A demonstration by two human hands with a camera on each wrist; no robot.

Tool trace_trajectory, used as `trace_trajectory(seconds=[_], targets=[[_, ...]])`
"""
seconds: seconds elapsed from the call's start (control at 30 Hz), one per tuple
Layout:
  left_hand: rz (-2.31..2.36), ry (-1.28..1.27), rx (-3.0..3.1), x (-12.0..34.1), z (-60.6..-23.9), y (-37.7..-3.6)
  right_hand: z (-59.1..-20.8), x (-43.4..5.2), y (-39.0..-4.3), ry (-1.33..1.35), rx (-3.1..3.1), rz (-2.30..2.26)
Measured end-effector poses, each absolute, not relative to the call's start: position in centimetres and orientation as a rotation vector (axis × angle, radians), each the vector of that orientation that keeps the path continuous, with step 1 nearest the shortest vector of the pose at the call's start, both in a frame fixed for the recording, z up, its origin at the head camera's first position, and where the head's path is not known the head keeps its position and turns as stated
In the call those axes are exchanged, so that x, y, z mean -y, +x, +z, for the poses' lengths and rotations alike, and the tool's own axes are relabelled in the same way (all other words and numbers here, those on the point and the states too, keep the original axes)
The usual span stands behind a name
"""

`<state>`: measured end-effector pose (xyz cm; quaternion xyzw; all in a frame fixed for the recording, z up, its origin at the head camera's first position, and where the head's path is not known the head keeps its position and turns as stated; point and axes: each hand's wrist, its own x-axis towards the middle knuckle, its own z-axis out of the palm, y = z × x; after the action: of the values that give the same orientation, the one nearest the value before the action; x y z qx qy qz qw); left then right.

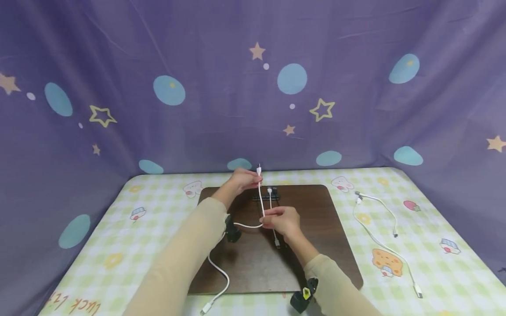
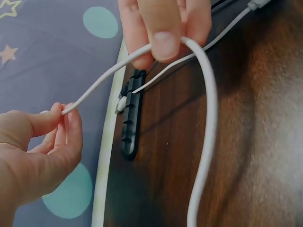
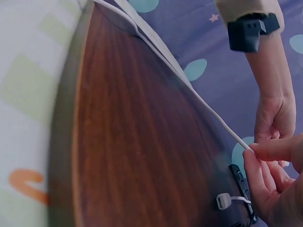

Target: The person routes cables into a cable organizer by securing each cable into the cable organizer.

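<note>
A white cable (image 1: 261, 197) is stretched taut between both hands above a brown board (image 1: 253, 263). My left hand (image 1: 256, 179) pinches it just below its plug end, at the board's far edge. My right hand (image 1: 265, 218) pinches it lower down, nearer to me. From there the cable loops left and trails off the board's front to its other plug (image 1: 205, 309). Under the stretched part lies a black cable clip strip (image 1: 265, 197); a second short white cable (image 1: 273, 219) sits in one slot. In the left wrist view the left fingertips (image 2: 64, 111) pinch the cable beside the strip (image 2: 131, 123).
The board lies on a table with a checked cloth (image 1: 118, 245). Two more white cables (image 1: 375, 219) lie loose on the cloth at the right. A purple curtain with stars and dots (image 1: 253, 87) hangs close behind the table.
</note>
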<state>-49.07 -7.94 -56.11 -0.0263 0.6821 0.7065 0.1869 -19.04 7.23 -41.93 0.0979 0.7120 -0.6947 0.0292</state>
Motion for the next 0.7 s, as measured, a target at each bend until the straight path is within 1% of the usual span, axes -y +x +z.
trace_trajectory(seconds=[0.07,0.27,0.3,0.37,0.4,0.47,0.57,0.63,0.67,0.7], targets=[[1.985,-0.099,-1.94,7.3,-54.8,-47.7,-42.2,-7.4,-18.9,0.288,-2.209,-2.135],[1.923,-0.142,-2.041,5.3,-44.4,-37.1,-42.6,-7.8,-18.4,0.275,-2.321,-2.001],[1.941,-0.092,-2.024,5.4,-43.9,-36.3,-42.6,-7.9,-18.3,0.272,-2.351,-1.963],[1.923,-0.096,-2.034,5.0,-43.4,-35.5,-42.6,-8.0,-18.0,0.276,-2.405,-1.891],[1.912,-0.096,-2.038,4.9,-43.4,-35.2,-42.6,-8.1,-17.9,0.281,-2.426,-1.864],[1.899,-0.08,-2.045,5.0,-44.6,-35.9,-42.7,-8.2,-17.7,0.264,-2.465,-1.83],[1.878,-0.092,-2.057,5.0,-47.4,-38.3,-42.8,-8.2,-17.5,0.234,-2.546,-1.768],[1.907,-0.01,-2.024,5.5,-49.7,-40.3,-42.8,-8.2,-17.5,0.22,-2.593,-1.731],[1.918,0.029,-2.018,5.6,-50.4,-40.8,-42.8,-8.2,-17.4,0.218,-2.605,-1.722],[1.91,0.039,-2.036,5.6,-50.2,-40.7,-42.9,-8.3,-17.4,0.214,-2.625,-1.707]])
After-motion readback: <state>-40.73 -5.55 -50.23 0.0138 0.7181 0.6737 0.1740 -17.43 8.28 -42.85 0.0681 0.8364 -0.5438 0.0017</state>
